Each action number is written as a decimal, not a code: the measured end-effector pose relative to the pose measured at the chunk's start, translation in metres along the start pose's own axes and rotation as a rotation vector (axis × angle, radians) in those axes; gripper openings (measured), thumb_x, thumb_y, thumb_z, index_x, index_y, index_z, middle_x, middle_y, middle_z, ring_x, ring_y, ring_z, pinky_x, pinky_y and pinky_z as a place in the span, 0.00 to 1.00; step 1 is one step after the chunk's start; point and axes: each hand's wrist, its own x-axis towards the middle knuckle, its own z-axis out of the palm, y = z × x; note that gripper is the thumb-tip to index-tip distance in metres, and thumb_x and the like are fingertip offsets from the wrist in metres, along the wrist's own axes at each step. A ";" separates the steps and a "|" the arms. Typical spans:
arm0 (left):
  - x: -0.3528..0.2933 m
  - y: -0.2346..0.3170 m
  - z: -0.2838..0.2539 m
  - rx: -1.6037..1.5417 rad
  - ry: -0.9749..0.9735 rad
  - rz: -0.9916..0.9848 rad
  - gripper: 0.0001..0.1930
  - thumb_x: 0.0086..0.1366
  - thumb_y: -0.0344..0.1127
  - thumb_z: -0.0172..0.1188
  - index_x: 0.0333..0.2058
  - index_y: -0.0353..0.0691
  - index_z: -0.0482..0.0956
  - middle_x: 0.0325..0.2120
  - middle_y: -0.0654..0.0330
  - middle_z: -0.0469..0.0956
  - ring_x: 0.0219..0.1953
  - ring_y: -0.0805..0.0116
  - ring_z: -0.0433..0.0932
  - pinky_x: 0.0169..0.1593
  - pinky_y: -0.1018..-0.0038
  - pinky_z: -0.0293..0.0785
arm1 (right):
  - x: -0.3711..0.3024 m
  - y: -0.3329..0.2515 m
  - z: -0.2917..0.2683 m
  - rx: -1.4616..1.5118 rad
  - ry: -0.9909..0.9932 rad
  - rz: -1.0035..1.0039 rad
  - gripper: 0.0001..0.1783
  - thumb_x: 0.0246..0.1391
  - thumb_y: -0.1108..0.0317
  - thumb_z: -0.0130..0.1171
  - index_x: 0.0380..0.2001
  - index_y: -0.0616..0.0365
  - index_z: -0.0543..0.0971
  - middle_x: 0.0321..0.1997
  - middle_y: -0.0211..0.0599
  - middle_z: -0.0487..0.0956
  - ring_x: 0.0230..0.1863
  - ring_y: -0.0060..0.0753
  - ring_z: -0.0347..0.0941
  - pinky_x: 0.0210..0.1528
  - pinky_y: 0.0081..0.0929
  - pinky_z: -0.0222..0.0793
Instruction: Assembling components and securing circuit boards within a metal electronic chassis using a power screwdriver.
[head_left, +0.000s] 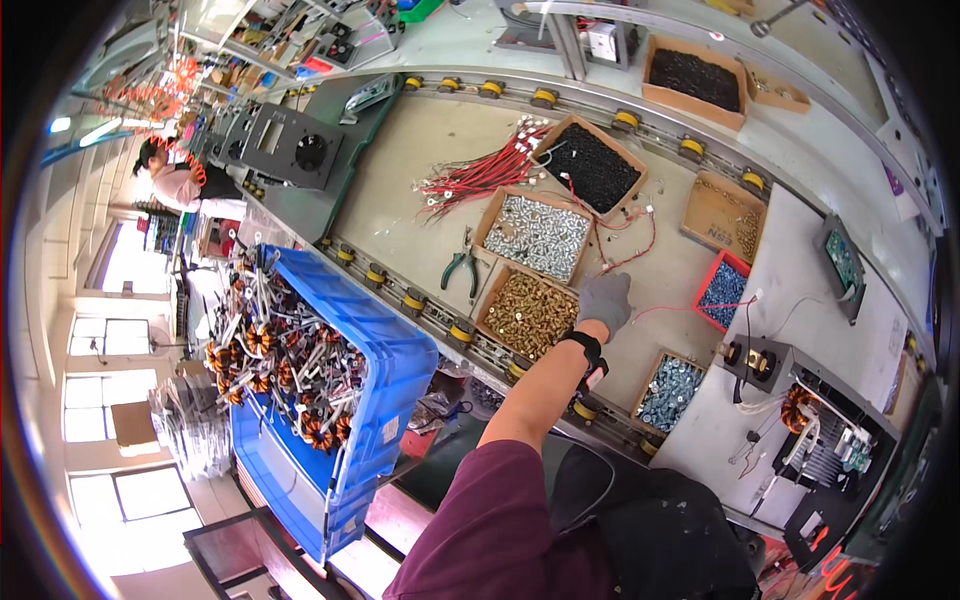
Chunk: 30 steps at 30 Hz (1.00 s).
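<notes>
My left hand (605,298), in a grey glove with a black band on the wrist, is over the bench beside a box of brass-coloured fasteners (530,312). Its fingers look curled closed, and what they hold, if anything, is hidden. A thin red wire (628,262) with white ends runs up to the fingertips. Another red wire (690,309) stretches from near the hand toward the right. Just beyond the hand is a box of silver screws (535,237), with a box of black screws (592,168) behind it. My right hand is not in view.
Pliers (460,265) and a bundle of red wires (480,175) lie on the bench. A red tray (722,290) of blue screws and an opened metal unit (815,420) stand right. A blue crate (400,350) of coils is left. A person (180,185) stands far left.
</notes>
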 end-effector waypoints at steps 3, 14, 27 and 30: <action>-0.003 -0.010 0.005 -0.204 0.123 -0.052 0.11 0.56 0.35 0.57 0.39 0.44 0.78 0.36 0.55 0.80 0.40 0.53 0.78 0.45 0.64 0.73 | 0.036 -0.018 -0.006 -0.039 -0.023 -0.065 0.13 0.51 0.69 0.57 0.41 0.58 0.74 0.35 0.35 0.75 0.38 0.31 0.74 0.41 0.27 0.68; -0.035 -0.010 0.009 -0.783 0.353 -0.265 0.09 0.62 0.34 0.54 0.40 0.45 0.79 0.37 0.53 0.77 0.37 0.57 0.78 0.42 0.65 0.73 | 0.122 -0.080 -0.014 -0.145 -0.103 -0.263 0.13 0.51 0.69 0.57 0.41 0.58 0.74 0.34 0.35 0.75 0.38 0.32 0.74 0.41 0.28 0.69; -0.215 -0.031 0.021 -2.280 0.299 -0.496 0.13 0.67 0.48 0.54 0.33 0.45 0.70 0.24 0.70 0.69 0.25 0.76 0.68 0.27 0.77 0.67 | 0.210 -0.186 0.061 -0.311 -0.455 -0.674 0.13 0.51 0.68 0.58 0.40 0.58 0.74 0.34 0.35 0.75 0.37 0.32 0.74 0.40 0.28 0.69; -0.287 -0.028 0.042 -2.176 0.324 -0.617 0.15 0.66 0.51 0.54 0.31 0.46 0.71 0.23 0.70 0.68 0.24 0.77 0.66 0.26 0.78 0.65 | 0.206 -0.185 0.068 -0.370 -0.534 -0.724 0.13 0.51 0.68 0.58 0.40 0.58 0.74 0.34 0.35 0.75 0.37 0.32 0.74 0.40 0.28 0.69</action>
